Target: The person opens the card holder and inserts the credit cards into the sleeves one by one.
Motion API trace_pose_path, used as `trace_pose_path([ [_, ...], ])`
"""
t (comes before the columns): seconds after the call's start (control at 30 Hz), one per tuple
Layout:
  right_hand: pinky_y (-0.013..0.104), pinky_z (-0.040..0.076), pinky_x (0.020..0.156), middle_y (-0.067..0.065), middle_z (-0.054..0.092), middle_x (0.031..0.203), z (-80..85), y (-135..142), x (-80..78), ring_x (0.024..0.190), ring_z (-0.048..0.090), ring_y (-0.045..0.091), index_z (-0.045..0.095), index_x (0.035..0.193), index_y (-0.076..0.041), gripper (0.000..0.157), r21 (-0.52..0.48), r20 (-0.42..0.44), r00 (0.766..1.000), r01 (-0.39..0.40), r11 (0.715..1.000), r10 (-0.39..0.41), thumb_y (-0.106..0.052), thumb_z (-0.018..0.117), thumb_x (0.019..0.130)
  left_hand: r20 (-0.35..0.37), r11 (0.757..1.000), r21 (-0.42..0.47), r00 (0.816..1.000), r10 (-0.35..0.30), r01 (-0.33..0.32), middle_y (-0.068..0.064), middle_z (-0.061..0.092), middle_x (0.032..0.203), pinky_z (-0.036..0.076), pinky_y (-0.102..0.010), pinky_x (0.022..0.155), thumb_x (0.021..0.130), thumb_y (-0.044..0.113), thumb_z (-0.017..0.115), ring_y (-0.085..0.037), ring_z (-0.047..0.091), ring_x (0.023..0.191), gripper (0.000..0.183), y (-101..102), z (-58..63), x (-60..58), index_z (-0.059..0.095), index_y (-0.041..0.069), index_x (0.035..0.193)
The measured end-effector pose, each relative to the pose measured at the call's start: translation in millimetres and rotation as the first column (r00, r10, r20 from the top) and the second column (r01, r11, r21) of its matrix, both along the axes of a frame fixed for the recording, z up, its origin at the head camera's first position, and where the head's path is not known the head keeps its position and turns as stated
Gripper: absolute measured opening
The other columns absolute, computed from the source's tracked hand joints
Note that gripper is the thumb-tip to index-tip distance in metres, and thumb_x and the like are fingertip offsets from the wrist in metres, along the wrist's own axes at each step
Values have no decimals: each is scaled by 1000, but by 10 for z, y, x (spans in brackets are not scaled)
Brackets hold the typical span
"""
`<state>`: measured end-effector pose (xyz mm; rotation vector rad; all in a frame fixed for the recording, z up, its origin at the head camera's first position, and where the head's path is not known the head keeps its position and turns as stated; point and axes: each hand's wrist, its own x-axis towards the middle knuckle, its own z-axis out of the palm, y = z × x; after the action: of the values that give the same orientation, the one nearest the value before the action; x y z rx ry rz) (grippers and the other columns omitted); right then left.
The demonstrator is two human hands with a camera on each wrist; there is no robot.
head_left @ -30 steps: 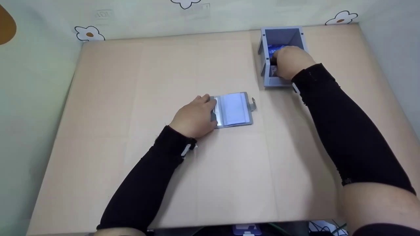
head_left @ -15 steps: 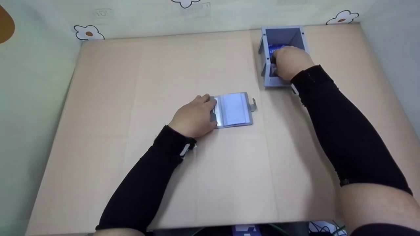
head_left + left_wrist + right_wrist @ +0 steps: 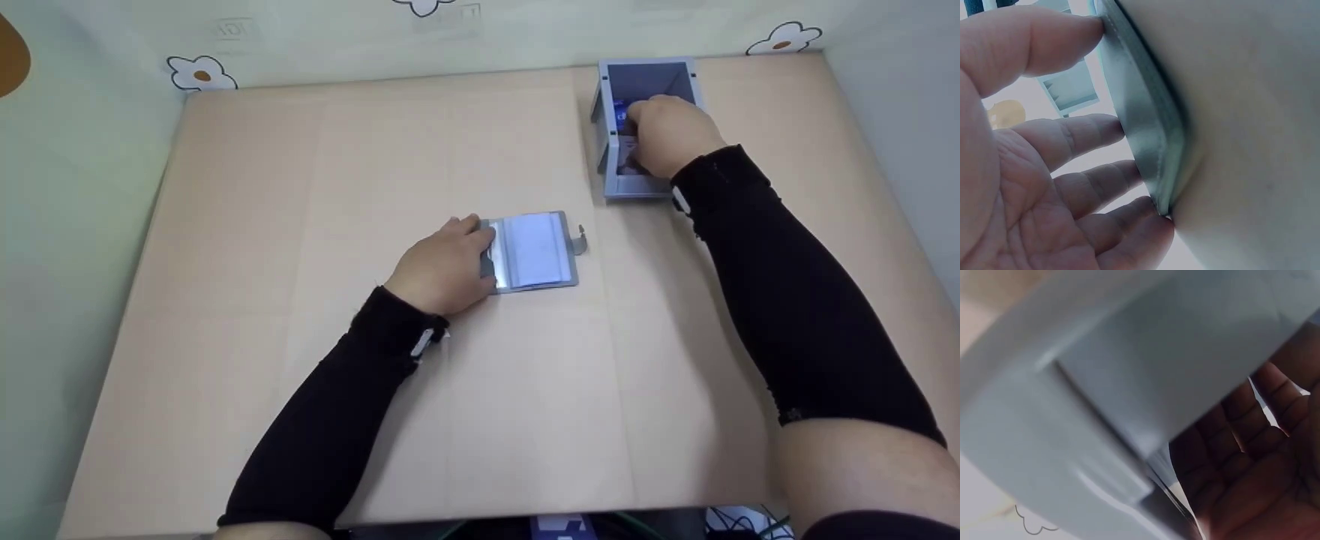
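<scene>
A grey card holder [image 3: 538, 249] with pale sleeves and a snap strap lies spread open mid-table. My left hand [image 3: 444, 268] rests on its left cover; in the left wrist view, the fairly straight fingers [image 3: 1095, 135] and the thumb touch the cover [image 3: 1137, 101]. At the back right, my right hand [image 3: 673, 135] reaches down into a grey bin [image 3: 634, 187]. Beside its fingers show a blue item [image 3: 620, 114] and a paler card-like piece [image 3: 628, 154]. The bin wall [image 3: 1185, 354] covers part of the right hand [image 3: 1264, 455]; I cannot tell what its fingers hold.
The bin stands near the back wall [image 3: 517, 37], which carries flower drawings. A tan tabletop [image 3: 300, 225] surrounds the card holder. Below its front edge [image 3: 480, 519] are cables and a purple-blue object [image 3: 562, 527].
Inside the bin, my right hand has shifted slightly up and to the right, covering more of the blue item and baring more of the paler piece. The left hand and card holder stay put.
</scene>
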<state>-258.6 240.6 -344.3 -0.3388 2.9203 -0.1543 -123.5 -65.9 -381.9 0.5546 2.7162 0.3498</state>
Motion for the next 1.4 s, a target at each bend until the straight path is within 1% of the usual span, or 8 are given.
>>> trace_pose_path([
  [0.1, 64, 46, 106, 31, 65, 118, 3, -13, 8, 116, 59, 50, 64, 112, 5, 20, 6, -13, 1000, 8, 1000, -8, -2, 64, 93, -2, 1000, 0, 1000, -2, 2, -17, 39, 168, 39, -50, 123, 97, 27, 63, -38, 37, 156, 64, -3, -1, 0, 49, 8, 156],
  [0.2, 63, 50, 101, 30, 68, 115, -12, -22, 10, 112, 62, 49, 67, 109, 4, 19, 6, -50, 999, 10, 1000, -10, 0, 57, 94, -2, 1000, 2, 1000, -1, 1, -17, 39, 168, 39, -50, 123, 97, 27, 63, -39, 37, 156, 64, -3, -4, -1, 49, 8, 156],
  [0.37, 61, 54, 93, 28, 71, 110, -57, -15, 20, 103, 66, 45, 68, 106, 4, 18, -22, -50, 999, 2, 1000, -3, -6, 54, 98, -3, 1000, 1, 1000, -4, 4, -18, 38, 168, 38, -50, 123, 97, 27, 62, -40, 37, 156, 65, -1, -1, -2, 49, 8, 157],
  [0.6, 63, 46, 106, 34, 66, 116, -22, -37, 50, 113, 61, 51, 63, 111, 9, 24, -16, 25, 998, -58, 998, 58, -7, 60, 95, 6, 1000, 0, 1000, 2, -2, -17, 37, 169, 37, -50, 124, 97, 27, 61, -39, 35, 157, 65, 7, 7, -8, 47, 8, 158],
  [0.8, 63, 47, 107, 35, 66, 119, -8, -74, -21, 117, 62, 52, 62, 116, 10, 26, 21, 51, 997, -61, 998, 60, -4, 60, 93, 2, 1000, -2, 1000, 5, -5, -17, 37, 169, 37, -50, 124, 96, 26, 60, -39, 35, 157, 65, 5, -4, -7, 48, 8, 158],
  [1.1, 62, 50, 94, 31, 65, 108, 4, -22, -125, 97, 60, 44, 59, 107, 7, 20, 15, 44, 997, -61, 998, 60, 0, 57, 88, -15, 1000, -3, 1000, -5, 5, -17, 40, 167, 40, -50, 122, 95, 24, 63, -40, 39, 154, 63, 11, -8, -3, 51, 8, 155],
  [1.37, 59, 51, 95, 27, 67, 109, 37, 11, -103, 97, 60, 42, 61, 110, 6, 19, -23, 47, 999, -22, 999, 23, -5, 64, 95, -3, 1000, -5, 1000, 3, -3, -17, 39, 168, 40, -50, 122, 95, 25, 63, -39, 37, 156, 64, 8, -10, -5, 50, 9, 156],
  [1.4, 59, 49, 102, 27, 67, 111, 45, 16, -95, 99, 61, 42, 62, 111, 5, 19, -36, 54, 998, -12, 999, 14, -6, 65, 96, -1, 1000, -6, 1000, 4, -4, -17, 38, 168, 40, -50, 122, 95, 26, 63, -38, 37, 156, 64, 8, -11, -5, 50, 9, 156],
])
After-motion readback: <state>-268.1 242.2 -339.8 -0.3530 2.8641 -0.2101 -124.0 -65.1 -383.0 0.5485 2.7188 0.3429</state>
